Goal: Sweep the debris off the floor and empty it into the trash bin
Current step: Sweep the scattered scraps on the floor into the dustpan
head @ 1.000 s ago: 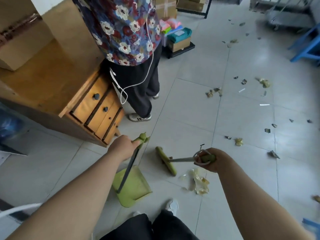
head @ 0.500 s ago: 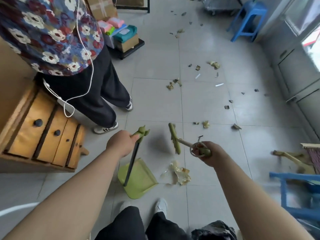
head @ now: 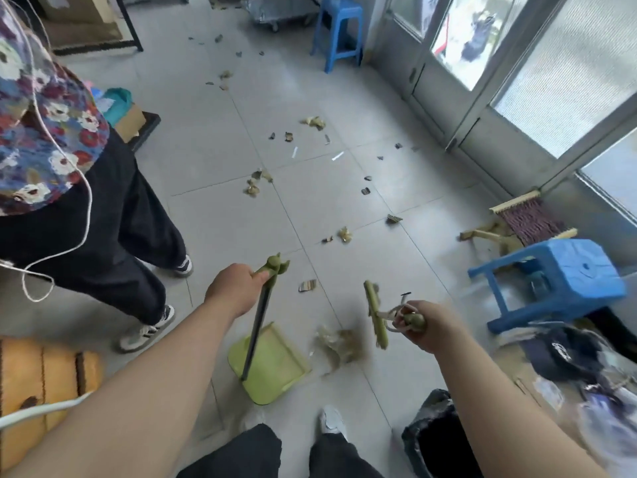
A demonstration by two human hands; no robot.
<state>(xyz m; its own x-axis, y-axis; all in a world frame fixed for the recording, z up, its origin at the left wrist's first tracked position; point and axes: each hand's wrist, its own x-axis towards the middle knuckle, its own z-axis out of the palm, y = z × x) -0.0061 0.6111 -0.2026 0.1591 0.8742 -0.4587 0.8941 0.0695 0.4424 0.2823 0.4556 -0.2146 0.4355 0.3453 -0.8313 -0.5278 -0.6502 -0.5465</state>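
While hands grip dustpan (head: 272,363) and broom (head: 375,319), no lettering reads.

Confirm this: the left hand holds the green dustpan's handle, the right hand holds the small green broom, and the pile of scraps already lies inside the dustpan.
Not quite. The head view shows the pile of scraps on the floor tiles beside the dustpan, between it and the broom, not inside it. The rest holds: the left hand grips the dustpan's handle and the right hand holds the broom.
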